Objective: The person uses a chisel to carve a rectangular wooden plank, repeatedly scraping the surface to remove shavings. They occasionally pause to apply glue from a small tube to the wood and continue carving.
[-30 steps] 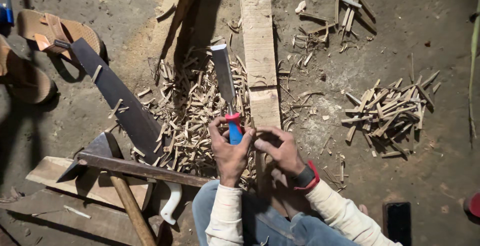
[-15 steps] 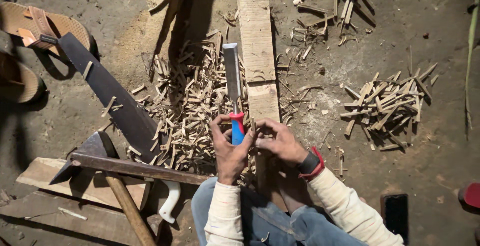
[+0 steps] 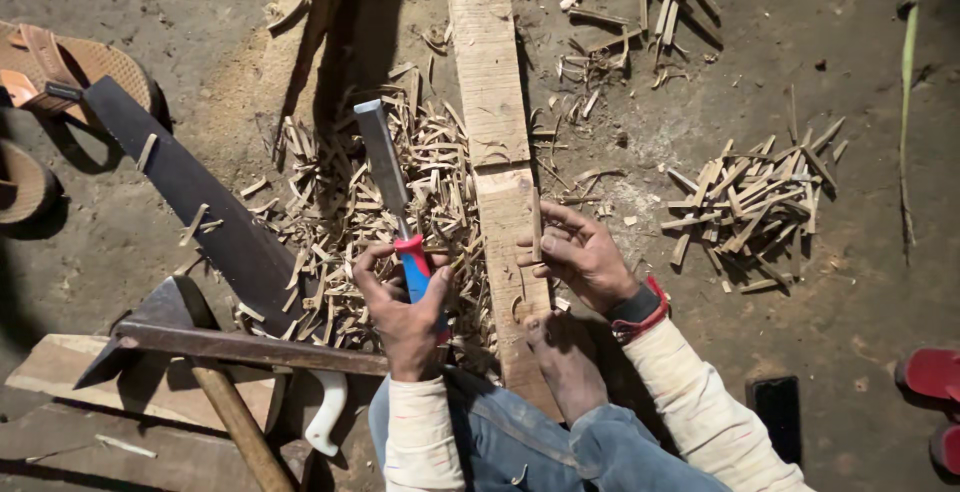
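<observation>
My left hand (image 3: 405, 304) grips the red and blue handle of a wide chisel (image 3: 381, 157). Its steel blade points away from me over a heap of wood shavings (image 3: 330, 217). My right hand (image 3: 580, 252) pinches a thin wooden sliver (image 3: 536, 224) that stands on a long pale plank (image 3: 490, 62). The plank lies on the dirt floor, running away from me. My bare foot (image 3: 562, 357) rests on its near end. A red-strapped watch is on my right wrist.
A handsaw with a white handle (image 3: 205, 217) lies to the left. An adze-like tool (image 3: 225, 344) rests across boards at the lower left. Cut sticks (image 3: 760, 202) are piled on the right. Sandals (image 3: 60, 72), a dark phone (image 3: 776, 418) and red footwear (image 3: 930, 372) lie around.
My right hand has left the chisel handle and moved right onto the plank, now holding a sliver. The chisel stays in my left hand, its blade tilted slightly left.
</observation>
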### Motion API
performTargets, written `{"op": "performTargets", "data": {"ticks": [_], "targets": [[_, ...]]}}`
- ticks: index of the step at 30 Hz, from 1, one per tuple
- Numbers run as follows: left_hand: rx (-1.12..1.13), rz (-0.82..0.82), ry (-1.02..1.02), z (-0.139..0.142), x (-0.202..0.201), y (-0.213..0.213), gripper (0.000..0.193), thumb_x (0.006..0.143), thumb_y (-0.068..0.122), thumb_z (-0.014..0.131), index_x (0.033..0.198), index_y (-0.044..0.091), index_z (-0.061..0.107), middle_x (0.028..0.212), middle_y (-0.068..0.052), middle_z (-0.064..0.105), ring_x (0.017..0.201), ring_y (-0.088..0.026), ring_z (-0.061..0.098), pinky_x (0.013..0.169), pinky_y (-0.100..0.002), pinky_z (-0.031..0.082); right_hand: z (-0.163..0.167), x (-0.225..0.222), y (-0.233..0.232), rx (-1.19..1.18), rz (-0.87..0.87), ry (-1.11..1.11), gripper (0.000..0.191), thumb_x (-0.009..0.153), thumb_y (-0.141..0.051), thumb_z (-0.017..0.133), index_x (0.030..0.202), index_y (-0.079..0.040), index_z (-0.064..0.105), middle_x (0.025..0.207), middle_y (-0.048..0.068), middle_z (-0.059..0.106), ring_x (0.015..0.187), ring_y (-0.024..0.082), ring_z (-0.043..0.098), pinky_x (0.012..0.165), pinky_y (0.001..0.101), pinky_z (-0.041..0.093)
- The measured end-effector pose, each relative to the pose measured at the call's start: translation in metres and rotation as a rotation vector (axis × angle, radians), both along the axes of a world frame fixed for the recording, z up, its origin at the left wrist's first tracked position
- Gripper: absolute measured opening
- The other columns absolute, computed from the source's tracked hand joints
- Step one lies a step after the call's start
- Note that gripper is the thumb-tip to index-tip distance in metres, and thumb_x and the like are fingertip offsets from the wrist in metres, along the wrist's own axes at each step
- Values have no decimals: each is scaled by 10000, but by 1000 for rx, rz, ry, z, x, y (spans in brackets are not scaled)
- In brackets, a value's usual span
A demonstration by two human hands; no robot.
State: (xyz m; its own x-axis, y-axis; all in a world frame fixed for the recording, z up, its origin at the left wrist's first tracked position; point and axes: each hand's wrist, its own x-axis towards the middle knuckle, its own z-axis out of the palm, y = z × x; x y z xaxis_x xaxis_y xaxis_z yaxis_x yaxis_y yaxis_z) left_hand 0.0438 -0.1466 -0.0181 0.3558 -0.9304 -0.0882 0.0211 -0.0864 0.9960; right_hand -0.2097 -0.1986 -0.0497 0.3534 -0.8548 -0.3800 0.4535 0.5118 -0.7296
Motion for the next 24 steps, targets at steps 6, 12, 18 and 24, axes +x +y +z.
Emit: {"op": "performTargets", "data": {"ticks": [6, 12, 18, 24], "targets": [[32, -1, 1, 2, -12, 8, 621, 821, 5, 780, 1310, 93, 408, 1077, -163, 749, 813, -165, 744, 651, -238, 581, -12, 3, 6, 0, -15, 15, 593, 967, -76, 647, 1506, 41, 430, 1223, 238, 709, 1001, 307, 743, 784, 341, 631], [155, 0, 154, 15, -26, 43, 729, 788, -57, 730, 1448, 59, 444, 1016, -132, 657, 683, -148, 597, 554, -236, 459, -32, 24, 5, 133, -108, -87, 542, 979, -68, 609, 1469, 84, 434, 1257, 272, 677, 1086, 324, 725, 887, 367, 621], [212, 3, 440, 21, -45, 92, 777, 789, -50, 708, 1511, 25, 432, 1076, -117, 662, 831, -168, 681, 751, -291, 573, -37, 36, 10, 101, -138, -60, 586, 911, 10, 640, 1453, 71, 423, 1306, 205, 660, 1120, 247, 710, 910, 350, 632], [182, 6, 312, 11, -52, 124, 800, 773, -41, 730, 1523, -5, 454, 1065, -140, 696, 867, -164, 683, 820, -300, 566, -48, 43, -3, 43, -150, 120, 458, 968, -27, 662, 1384, 133, 558, 1133, 216, 740, 1011, 245, 743, 824, 299, 611]]}}
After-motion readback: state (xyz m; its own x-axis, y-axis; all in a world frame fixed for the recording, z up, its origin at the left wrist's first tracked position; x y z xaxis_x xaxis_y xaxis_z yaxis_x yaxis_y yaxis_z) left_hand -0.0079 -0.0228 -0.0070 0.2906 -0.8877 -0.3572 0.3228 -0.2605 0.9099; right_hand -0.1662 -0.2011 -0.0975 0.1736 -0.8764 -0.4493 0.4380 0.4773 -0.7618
